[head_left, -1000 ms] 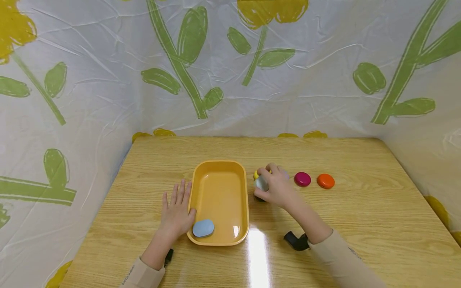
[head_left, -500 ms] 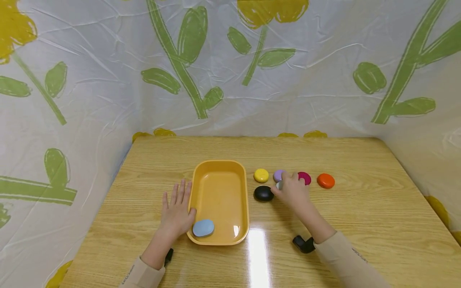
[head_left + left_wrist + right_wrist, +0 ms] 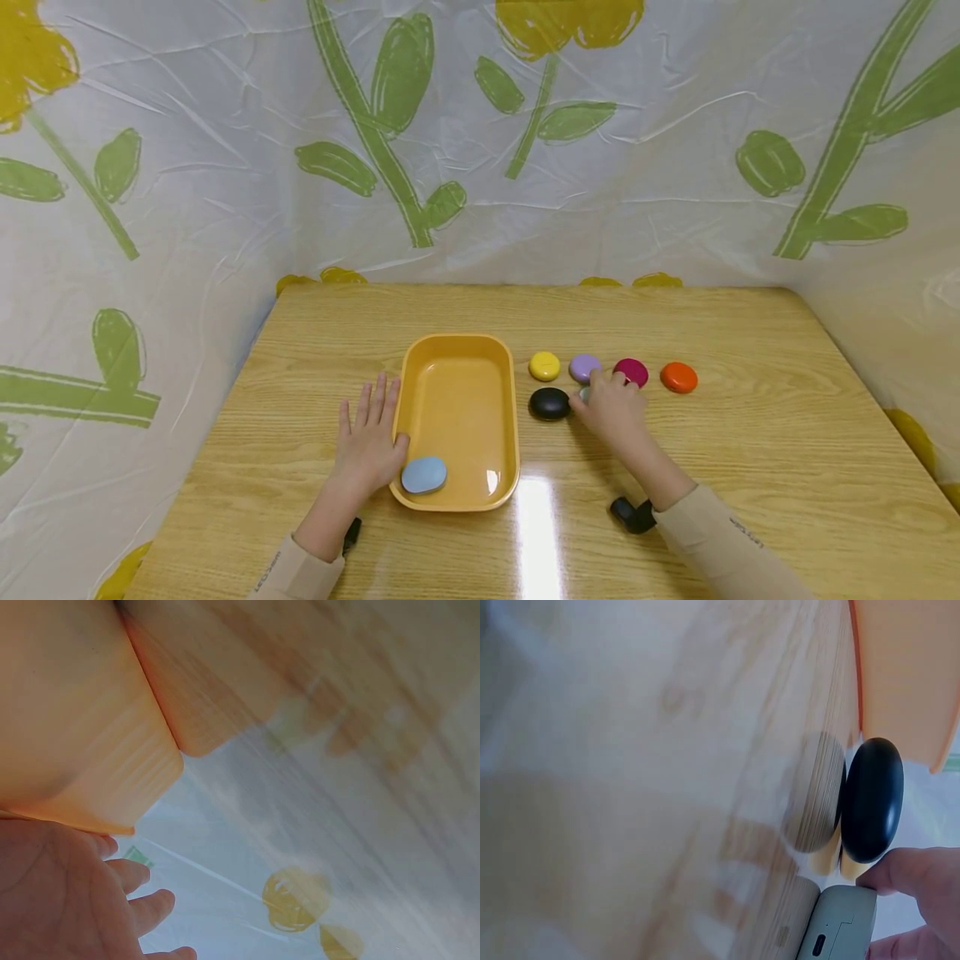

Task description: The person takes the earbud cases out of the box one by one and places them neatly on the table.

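My right hand (image 3: 615, 410) pinches a pale grey-green earbud case (image 3: 843, 924) between thumb and fingers. In the right wrist view the case touches the tabletop and shows a small charging port; the head view leaves most of it hidden behind the hand. Just left of it lies a glossy black oval case (image 3: 550, 403). My left hand (image 3: 367, 448) lies with straight fingers along the left side of a yellow-orange tray (image 3: 465, 400), thumb at its rim. A light blue oval case (image 3: 424, 474) sits in the tray's near left corner.
Behind the black case and my right hand, a row runs rightward: a yellow round case (image 3: 544, 367), a lavender case (image 3: 585, 367), a magenta case (image 3: 632, 372) and an orange case (image 3: 678, 377). The wooden table (image 3: 750, 467) meets flower-patterned sheeting at the back and sides.
My right hand has carried the pale case rightward from over the black and yellow cases and lowered it to the table beside the black one. My left hand has stayed put.
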Demonstrator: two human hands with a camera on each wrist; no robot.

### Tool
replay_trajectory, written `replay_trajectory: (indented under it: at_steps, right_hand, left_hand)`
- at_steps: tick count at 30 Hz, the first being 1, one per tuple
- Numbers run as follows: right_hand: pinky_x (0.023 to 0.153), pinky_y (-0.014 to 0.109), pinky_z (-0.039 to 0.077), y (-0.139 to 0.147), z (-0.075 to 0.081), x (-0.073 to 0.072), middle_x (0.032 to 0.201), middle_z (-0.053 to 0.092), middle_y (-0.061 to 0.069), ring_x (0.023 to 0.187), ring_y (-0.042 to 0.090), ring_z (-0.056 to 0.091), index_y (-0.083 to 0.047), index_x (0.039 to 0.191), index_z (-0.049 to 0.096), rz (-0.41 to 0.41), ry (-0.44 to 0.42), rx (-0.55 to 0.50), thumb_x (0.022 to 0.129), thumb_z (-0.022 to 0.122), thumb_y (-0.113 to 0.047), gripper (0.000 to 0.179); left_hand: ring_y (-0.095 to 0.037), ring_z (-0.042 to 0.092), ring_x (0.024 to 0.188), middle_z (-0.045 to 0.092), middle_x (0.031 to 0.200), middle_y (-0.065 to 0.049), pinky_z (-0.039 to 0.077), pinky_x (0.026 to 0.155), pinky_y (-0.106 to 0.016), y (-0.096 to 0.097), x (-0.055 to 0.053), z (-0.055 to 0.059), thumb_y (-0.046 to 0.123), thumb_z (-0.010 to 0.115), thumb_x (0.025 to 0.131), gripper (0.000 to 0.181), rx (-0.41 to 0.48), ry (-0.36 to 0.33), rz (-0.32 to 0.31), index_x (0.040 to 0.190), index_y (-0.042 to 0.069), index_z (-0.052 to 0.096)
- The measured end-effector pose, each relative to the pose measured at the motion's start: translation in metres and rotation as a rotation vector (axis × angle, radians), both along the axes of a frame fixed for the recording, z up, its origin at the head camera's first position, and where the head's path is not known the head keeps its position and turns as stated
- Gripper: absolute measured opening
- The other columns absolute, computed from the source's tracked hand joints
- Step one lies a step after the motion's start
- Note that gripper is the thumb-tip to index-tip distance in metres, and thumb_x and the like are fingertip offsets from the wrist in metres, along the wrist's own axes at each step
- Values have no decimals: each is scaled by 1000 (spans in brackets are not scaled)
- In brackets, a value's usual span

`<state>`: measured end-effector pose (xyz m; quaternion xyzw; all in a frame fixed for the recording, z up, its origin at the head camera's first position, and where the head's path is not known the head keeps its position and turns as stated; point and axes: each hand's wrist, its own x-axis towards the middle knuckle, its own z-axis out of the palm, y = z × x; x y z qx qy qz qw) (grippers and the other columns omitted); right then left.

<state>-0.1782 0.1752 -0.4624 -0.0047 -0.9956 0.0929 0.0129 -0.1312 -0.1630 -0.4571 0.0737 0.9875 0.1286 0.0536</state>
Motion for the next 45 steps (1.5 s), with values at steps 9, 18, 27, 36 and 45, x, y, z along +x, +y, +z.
replay_trajectory:
  at_steps: [9,18,27,36,45]
  right_hand:
    - [64,61,45,-1,2,2,92,47,33,84,52,49,5,111,50,-20,-47,0,85,53,-38,51]
    - [72,53,42,-32,43,12,99,52,20,88,39,50,-3,110,53,177,131,9,85,56,-37,42]
    - [78,45,47,-92,50,25,104,57,8,93,28,55,-13,114,57,575,288,-7,81,63,-34,40]
    - [87,37,46,-136,40,46,116,54,1,103,19,53,-20,126,50,907,150,82,84,60,-43,50]
    - [81,30,46,-156,21,44,115,53,-4,101,12,52,-22,126,51,1031,32,109,81,63,-46,52]
  left_hand:
    - [-33,2,139,-1,153,-11,-3,108,-57,0,1,1,28,41,92,70,2,14,0,148,11,4]
    - [-33,0,139,-1,154,-11,-5,108,-57,0,0,1,28,41,92,69,18,2,4,148,11,5]
    - [-32,-1,140,-2,154,-10,-6,108,-56,0,0,1,27,41,92,69,24,-12,9,148,12,4]
    - [-33,2,139,-1,153,-11,-4,107,-57,1,1,3,28,42,92,69,8,-3,4,148,11,6]
    - [-32,0,139,-1,154,-10,-5,107,-57,0,1,3,27,42,91,70,24,-8,8,148,12,4]
